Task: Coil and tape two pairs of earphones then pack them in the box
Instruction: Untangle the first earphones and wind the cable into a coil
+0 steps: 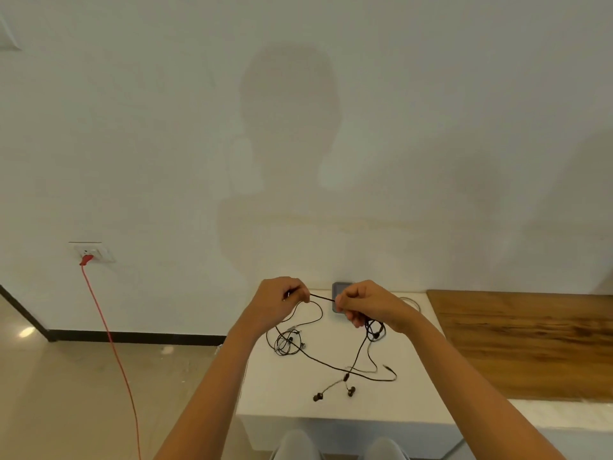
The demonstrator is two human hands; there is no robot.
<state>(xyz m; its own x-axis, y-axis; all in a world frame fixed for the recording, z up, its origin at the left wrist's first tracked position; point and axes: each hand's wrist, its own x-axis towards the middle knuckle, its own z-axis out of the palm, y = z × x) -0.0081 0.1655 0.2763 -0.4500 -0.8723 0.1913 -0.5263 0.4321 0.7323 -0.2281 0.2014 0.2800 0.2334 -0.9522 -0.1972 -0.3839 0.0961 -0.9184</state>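
A black earphone cable [321,297] is stretched taut between my two hands above the white table [265,386]. My left hand [278,298] pinches one end of that stretch. My right hand [360,303] grips the other end, with a bunch of cable loops hanging under it. The rest of the cable trails down onto the table, ending in two earbuds [333,394]. A second, tangled pair of earphones [286,343] lies on the table to the left. A small grey box [339,293] stands at the back edge, partly hidden by my right hand.
A wooden board [530,340] covers the right part of the tabletop. A thin ring, perhaps tape [411,303], lies behind my right wrist. A red cord [112,343] runs from a wall socket [93,254] down across the floor on the left.
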